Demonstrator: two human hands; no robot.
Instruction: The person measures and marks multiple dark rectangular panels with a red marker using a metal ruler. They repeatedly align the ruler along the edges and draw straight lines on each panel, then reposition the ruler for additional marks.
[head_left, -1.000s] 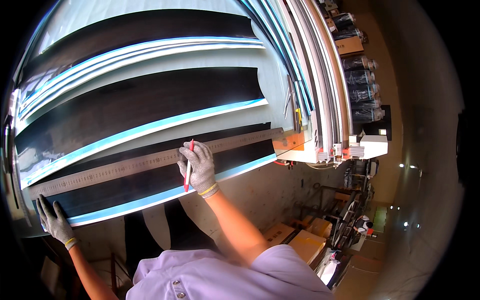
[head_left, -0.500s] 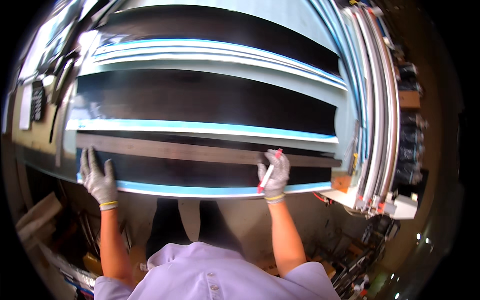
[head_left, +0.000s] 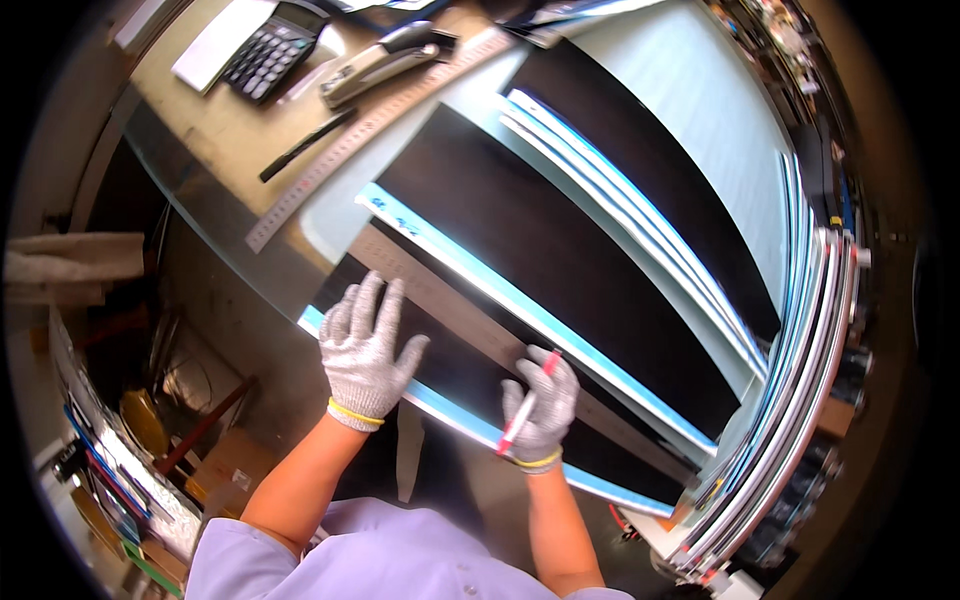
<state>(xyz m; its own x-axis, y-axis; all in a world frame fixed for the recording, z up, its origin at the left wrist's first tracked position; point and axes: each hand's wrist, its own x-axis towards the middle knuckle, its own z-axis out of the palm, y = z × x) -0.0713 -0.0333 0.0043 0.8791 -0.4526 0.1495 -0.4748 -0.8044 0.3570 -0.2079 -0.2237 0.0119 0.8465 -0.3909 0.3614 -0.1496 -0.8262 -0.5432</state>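
My left hand (head_left: 365, 355), in a grey knit glove with a yellow cuff, lies with fingers spread on a dark panel (head_left: 440, 355). Its fingertips reach a long metal straightedge (head_left: 455, 312) laid lengthwise on that panel. Farther along, my right hand (head_left: 548, 408), gloved alike, is closed around a white marker pen (head_left: 522, 415) with red ends. That hand rests beside the straightedge. A light blue strip (head_left: 455, 412) borders the panel's near edge.
Beyond lie a second dark panel (head_left: 560, 250) with a blue edge and a third one (head_left: 660, 180). On the left are a long ruler (head_left: 350, 140), a stapler (head_left: 385, 65), a black pen (head_left: 305, 147) and a calculator (head_left: 270, 55). Long profiles (head_left: 800, 370) line the right side.
My view has swung leftward, so the panels now slant down to the right and the calculator, stapler and ruler show. Both hands stay by the straightedge, the right still holding the marker pen.
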